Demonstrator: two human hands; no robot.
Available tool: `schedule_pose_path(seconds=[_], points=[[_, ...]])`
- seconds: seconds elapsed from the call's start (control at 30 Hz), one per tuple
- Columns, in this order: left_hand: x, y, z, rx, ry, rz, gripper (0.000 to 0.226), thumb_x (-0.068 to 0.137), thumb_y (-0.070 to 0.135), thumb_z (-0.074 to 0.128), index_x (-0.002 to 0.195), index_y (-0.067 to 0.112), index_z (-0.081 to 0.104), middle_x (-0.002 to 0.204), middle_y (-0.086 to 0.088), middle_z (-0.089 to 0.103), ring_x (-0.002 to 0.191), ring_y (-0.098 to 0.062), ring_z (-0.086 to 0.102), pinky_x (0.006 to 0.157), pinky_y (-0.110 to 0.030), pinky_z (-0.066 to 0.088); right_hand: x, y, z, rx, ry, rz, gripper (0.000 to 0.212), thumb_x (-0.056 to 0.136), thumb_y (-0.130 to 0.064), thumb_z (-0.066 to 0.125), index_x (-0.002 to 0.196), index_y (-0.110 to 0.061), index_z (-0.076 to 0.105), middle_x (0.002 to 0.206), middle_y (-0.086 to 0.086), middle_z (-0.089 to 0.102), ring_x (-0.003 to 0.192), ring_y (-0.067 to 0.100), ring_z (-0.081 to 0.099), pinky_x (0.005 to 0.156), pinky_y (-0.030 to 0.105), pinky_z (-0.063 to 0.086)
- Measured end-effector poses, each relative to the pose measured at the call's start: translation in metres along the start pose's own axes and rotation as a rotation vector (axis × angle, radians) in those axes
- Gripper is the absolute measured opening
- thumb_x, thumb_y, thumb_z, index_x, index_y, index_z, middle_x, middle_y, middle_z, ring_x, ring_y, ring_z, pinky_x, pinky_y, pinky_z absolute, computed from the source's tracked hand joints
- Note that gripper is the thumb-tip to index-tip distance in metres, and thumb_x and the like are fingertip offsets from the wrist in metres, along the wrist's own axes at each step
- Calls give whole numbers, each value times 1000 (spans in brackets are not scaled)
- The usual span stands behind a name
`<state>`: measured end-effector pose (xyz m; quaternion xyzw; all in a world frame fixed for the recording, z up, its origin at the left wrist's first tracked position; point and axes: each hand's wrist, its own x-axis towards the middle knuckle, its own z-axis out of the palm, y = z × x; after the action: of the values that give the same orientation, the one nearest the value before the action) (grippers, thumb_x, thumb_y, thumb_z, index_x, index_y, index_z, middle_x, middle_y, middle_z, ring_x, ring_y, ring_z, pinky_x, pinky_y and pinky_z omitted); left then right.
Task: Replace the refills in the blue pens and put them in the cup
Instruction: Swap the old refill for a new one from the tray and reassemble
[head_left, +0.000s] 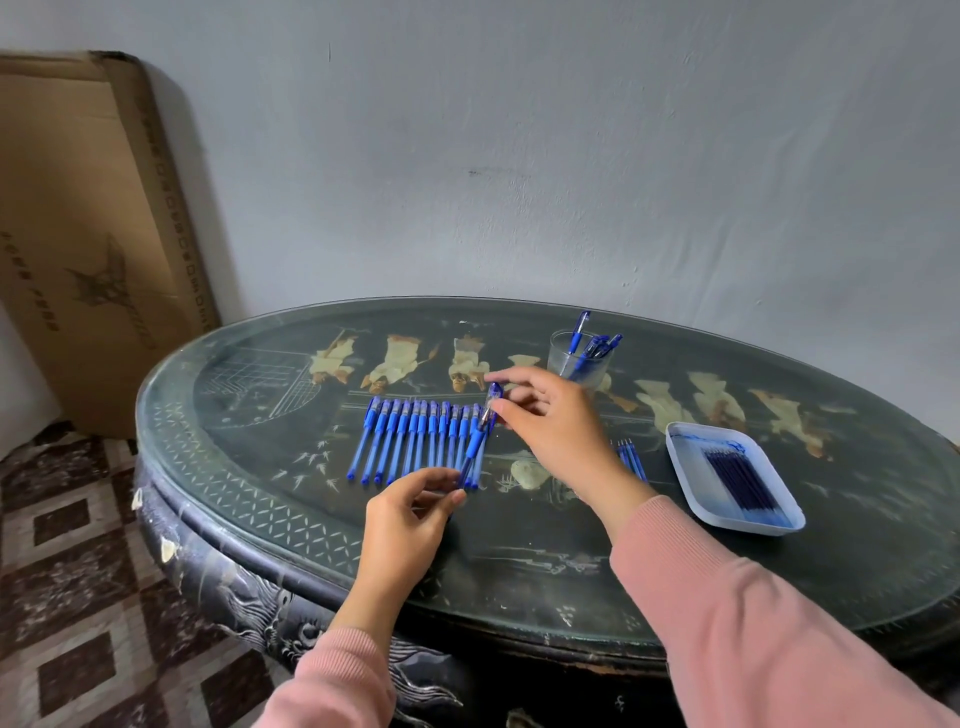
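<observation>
Past pink sleeve, pinching blue pen low with left hand, cap end with right hand; light, stiff, slick, probably best held at grip section.

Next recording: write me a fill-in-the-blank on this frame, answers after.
1. The left hand and right hand hold one pen over the row of pens, all ____ in colour.
2. The cup, with pens inside, stands ____, not tipped.
3. The tray of refills lies on the table to the person's ____.
Answers: blue; upright; right.
</observation>
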<state>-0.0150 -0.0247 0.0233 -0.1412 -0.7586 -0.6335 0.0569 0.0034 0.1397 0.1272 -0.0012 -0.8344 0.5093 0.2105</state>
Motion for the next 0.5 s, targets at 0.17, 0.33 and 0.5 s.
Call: schedule_pose_path(seconds=[0.17,0.33,0.5], points=[[0,2,-1,-26,-7,-10,21,79,4,77,93,19,74,85,7,75,71,-1,66,73,-14,53,-4,5,9,-72,-14,-22,29,88,-8,69,92,-37,67,85,-4,69,85,13,67,86,31,57],[0,3,-2,-72,-12,-36,27,78,-2,77,86,24,72,75,9,73,60,1,59,68,-12,51,-2,9,16,-50,-29,-12,32,89,-4,67,72,-29,56,93,-15,69,100,14,69,85,39,59],[-2,5,-2,-70,24,-15,27,77,-3,76,85,23,70,81,5,73,68,-3,63,67,-10,50,-2,6,17,-65,-48,-12,32,89,-2,67,73,-27,54,91,-20,65,97,12,69,83,39,59]])
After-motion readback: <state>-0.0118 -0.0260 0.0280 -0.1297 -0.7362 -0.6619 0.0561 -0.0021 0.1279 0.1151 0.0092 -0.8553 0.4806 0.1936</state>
